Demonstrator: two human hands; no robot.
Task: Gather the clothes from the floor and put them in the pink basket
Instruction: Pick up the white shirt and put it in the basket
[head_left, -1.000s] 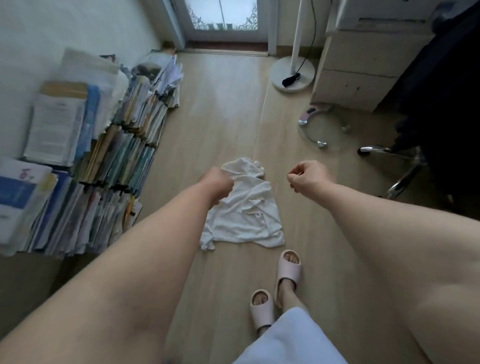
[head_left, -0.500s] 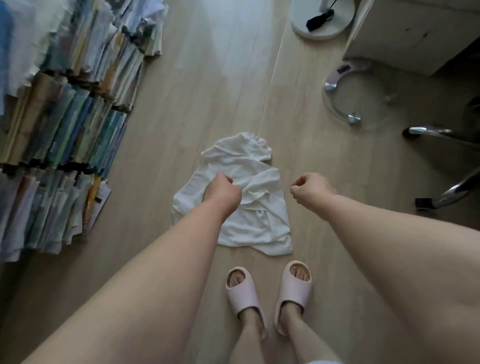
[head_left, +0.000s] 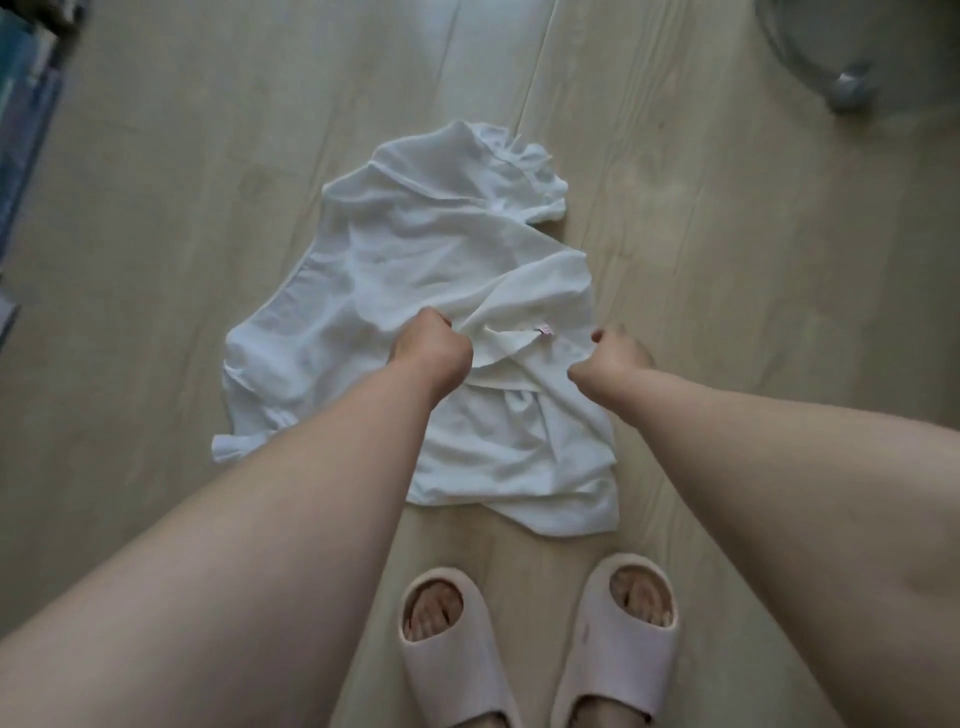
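Lying crumpled on wood floor, white garment sits just ahead of pale slippers. L hand and R hand over its middle, fingers curled together; actual grip on cloth can't be confirmed. Stacked books at far left edge.

White garment crumpled on wood floor, 2 curled hands above it, pale slippers below

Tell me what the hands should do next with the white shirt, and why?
Probably pinch the cloth and lift. Both the left hand and right hand are curled over the middle of the white shirt, which lies crumpled on the wooden floor. Whether either grips it yet is unclear. No basket is in view.
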